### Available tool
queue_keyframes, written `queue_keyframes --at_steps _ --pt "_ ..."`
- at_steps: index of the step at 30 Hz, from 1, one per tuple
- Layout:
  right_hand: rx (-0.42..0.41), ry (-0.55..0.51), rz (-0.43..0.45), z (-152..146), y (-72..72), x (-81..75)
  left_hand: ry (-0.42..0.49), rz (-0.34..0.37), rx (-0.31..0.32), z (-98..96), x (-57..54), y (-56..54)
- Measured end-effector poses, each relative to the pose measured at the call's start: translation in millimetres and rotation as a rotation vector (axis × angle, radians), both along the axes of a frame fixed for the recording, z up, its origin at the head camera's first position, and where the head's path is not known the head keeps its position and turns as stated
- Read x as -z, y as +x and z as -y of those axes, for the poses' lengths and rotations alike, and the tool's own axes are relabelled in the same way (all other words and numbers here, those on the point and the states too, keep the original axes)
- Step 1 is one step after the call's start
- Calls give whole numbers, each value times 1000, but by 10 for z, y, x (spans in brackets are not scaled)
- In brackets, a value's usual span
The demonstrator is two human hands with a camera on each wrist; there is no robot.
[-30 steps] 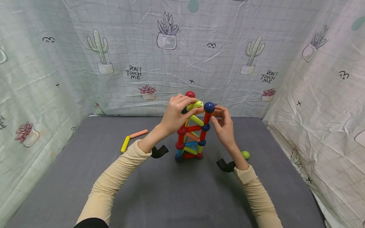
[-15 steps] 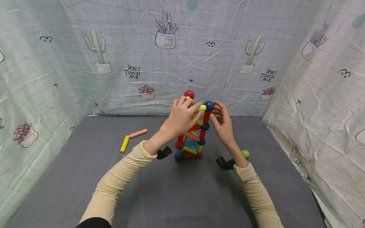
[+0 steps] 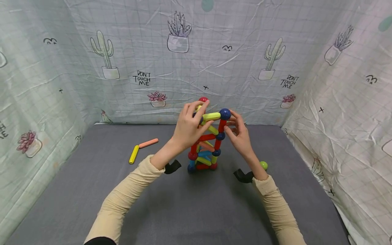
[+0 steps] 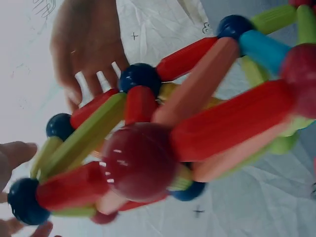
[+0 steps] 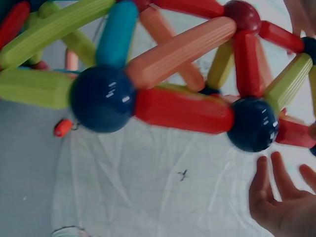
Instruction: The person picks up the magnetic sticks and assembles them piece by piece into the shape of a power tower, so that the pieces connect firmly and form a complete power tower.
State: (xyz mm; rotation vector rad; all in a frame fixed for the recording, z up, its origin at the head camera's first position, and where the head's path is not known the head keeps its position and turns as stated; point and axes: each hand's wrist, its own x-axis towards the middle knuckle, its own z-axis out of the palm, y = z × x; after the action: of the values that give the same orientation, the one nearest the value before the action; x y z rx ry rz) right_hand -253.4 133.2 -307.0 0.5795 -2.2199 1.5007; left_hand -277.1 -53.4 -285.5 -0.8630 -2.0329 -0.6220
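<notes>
A tower of magnetic sticks and balls [image 3: 204,147] stands upright on the table, with red, lime, blue and salmon sticks. My left hand [image 3: 187,127] holds a dark blue ball [image 4: 29,201] at the tower's top left corner, thumb and fingers around it. From that ball a lime stick [image 3: 212,116] spans to another blue ball [image 3: 225,114] at the top right. My right hand [image 3: 240,134] pinches the upright red stick [image 3: 222,126] just below the right ball, thumb in front and fingers behind. A red ball [image 3: 203,99] tops the rear, partly hidden by my left fingers.
On the grey table [image 3: 171,211], a yellow stick [image 3: 133,154] and a salmon stick [image 3: 148,143] lie end to end on the left. A lime ball [image 3: 263,165] rests by my right wrist. A cactus-print cloth [image 3: 196,68] rises behind and on both sides.
The lime stick in my left hand has swung right and now joins the top right blue ball. My left fingers have shifted left off it to the corner ball. The right hand barely moved.
</notes>
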Motion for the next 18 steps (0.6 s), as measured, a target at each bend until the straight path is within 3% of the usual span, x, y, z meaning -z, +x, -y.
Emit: queue_keyframes --at_steps 4,7,10,14,18 --pt "-23 114 211 -106 -129 172 171 130 13 148 243 40" --pt "-70 174 315 -165 -214 283 187 261 -19 239 476 81" --pt "-101 198 339 -179 -243 326 156 331 -19 302 642 96" --pt "-103 213 325 -169 -230 301 164 322 37 350 709 41" --pt "-107 231 318 -126 -136 177 183 335 98 379 712 -91"
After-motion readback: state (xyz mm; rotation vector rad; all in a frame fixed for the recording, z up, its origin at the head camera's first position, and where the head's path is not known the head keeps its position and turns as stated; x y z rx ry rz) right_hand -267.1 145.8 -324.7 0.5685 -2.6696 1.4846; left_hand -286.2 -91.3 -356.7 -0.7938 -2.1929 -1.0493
